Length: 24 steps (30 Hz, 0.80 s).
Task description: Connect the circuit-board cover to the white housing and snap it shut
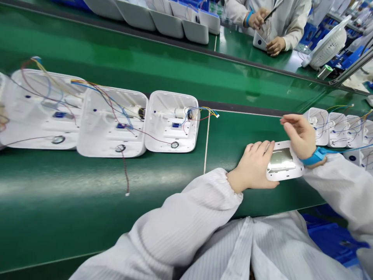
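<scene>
My left hand [254, 165] rests on the left edge of a small white panel [284, 161] with a shiny rectangular window, pressing it flat on the green bench [87, 194]. Just above the panel's right end, my right hand [300, 134] hovers with its fingers pinched together near the top; whether it holds a thin film I cannot tell. A blue strap [316, 156] circles that wrist.
Three open white housings with coloured wires stand in a row at left [171, 120], [112, 122], [37, 109]. More wired housings [338, 128] crowd the right. Across the belt another person [274, 23] works on a white part. Grey bins [175, 19] line the back.
</scene>
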Motion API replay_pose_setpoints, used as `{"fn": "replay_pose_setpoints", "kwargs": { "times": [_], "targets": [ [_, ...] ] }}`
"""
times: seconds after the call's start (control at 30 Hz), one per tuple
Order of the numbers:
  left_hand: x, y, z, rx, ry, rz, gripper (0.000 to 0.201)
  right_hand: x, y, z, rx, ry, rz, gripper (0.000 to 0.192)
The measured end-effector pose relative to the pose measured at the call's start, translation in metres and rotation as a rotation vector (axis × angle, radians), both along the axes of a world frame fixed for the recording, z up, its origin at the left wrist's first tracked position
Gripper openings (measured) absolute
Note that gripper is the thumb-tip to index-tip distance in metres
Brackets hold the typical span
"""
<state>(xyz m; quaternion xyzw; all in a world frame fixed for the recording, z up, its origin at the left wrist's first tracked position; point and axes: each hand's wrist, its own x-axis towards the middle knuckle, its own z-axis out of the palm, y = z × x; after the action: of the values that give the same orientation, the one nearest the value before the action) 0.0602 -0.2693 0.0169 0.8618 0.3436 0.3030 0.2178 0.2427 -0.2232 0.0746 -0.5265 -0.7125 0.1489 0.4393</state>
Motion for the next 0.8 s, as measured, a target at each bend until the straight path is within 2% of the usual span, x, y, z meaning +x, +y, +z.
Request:
{"fn": "replay_pose_setpoints", "kwargs": {
  "times": [0.07, 0.13, 0.23, 0.3, 0.37, 0.43, 0.53, 0.63, 0.7, 0.8],
  "targets": [
    [-0.001, 0.002, -0.001, 0.007, -0.005, -0.016, 0.114, 0.010, -0.011, -0.009, -0.015, 0.149, -0.138, 0.028],
    [-0.003, 0.004, -0.002, 0.041, -0.007, -0.060, 0.113, 0.019, -0.027, -0.019, -0.194, 0.297, -0.211, 0.037],
    [-0.008, 0.006, -0.001, 0.178, 0.000, -0.152, 0.103, 0.030, -0.055, -0.025, -0.635, 0.492, -0.129, 0.051],
    [-0.012, 0.006, 0.000, 0.305, 0.006, -0.193, 0.092, 0.032, -0.072, -0.020, -0.791, 0.494, -0.013, 0.051],
    [-0.015, 0.006, 0.000, 0.429, 0.009, -0.202, 0.084, 0.030, -0.084, -0.010, -0.706, 0.388, 0.044, 0.048],
    [-0.016, 0.007, -0.002, 0.524, -0.007, -0.157, 0.079, 0.024, -0.093, 0.001, -0.476, 0.249, 0.033, 0.047],
    [-0.014, 0.011, -0.007, 0.584, -0.137, 0.032, 0.086, 0.010, -0.101, 0.015, -0.135, 0.055, -0.023, 0.051],
    [-0.011, 0.016, -0.014, 0.498, -0.318, 0.221, 0.106, -0.004, -0.104, 0.022, 0.108, -0.088, -0.022, 0.057],
    [-0.010, 0.019, -0.020, 0.406, -0.390, 0.240, 0.110, -0.010, -0.105, 0.024, 0.192, -0.158, 0.018, 0.062],
    [-0.011, 0.021, -0.031, 0.314, -0.418, 0.207, 0.108, -0.015, -0.105, 0.022, 0.223, -0.231, 0.061, 0.063]
  ]
}}
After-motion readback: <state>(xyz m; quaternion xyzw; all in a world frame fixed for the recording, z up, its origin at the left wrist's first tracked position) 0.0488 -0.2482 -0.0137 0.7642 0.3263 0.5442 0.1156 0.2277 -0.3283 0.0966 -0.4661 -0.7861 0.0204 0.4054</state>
